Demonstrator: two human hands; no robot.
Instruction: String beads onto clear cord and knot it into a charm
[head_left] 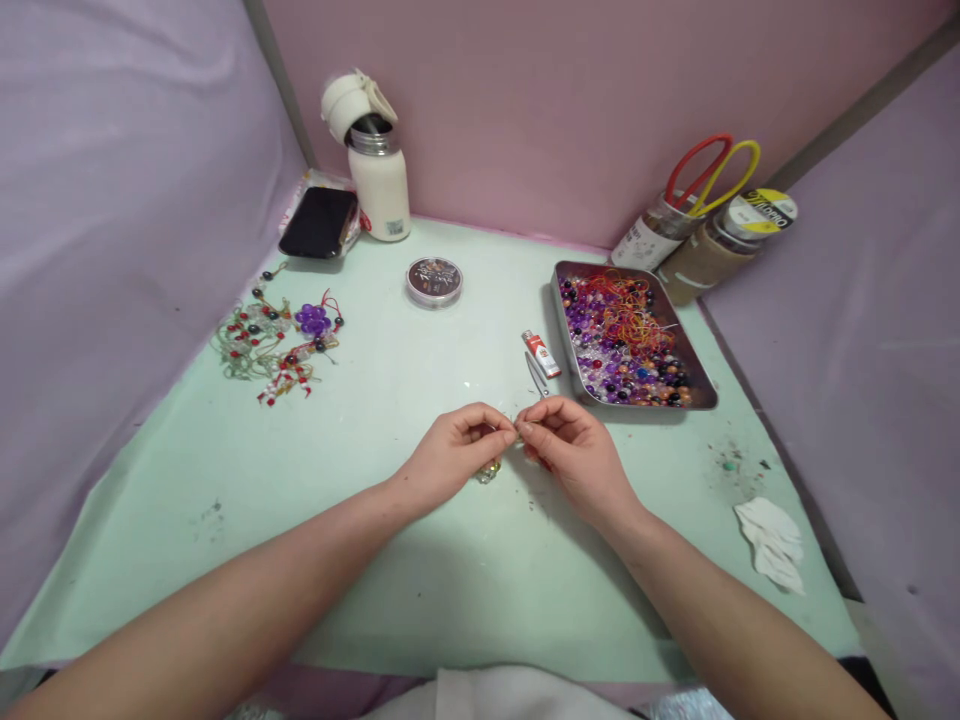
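Both my hands meet at the middle of the green table, fingertips nearly touching. My left hand (469, 440) is closed in a pinch on something too small to make out. Just right of it, my right hand (562, 445) is pinched too, at a thin piece between the fingertips, perhaps a thread end. A small cluster of clear and yellowish beads (488, 471) shows below my left fingertips. Scissors or tweezers of metal (535, 374) lie just beyond my right hand, beside a red and white lighter (541, 354).
A metal tray (709, 398) of beads and orange threads stands right, with jars (709, 262) behind. Beaded strings (262, 345) lie left. A round spool (434, 281), white bottle (380, 190) and phone (319, 222) are at the back. A crumpled tissue (772, 543) lies right.
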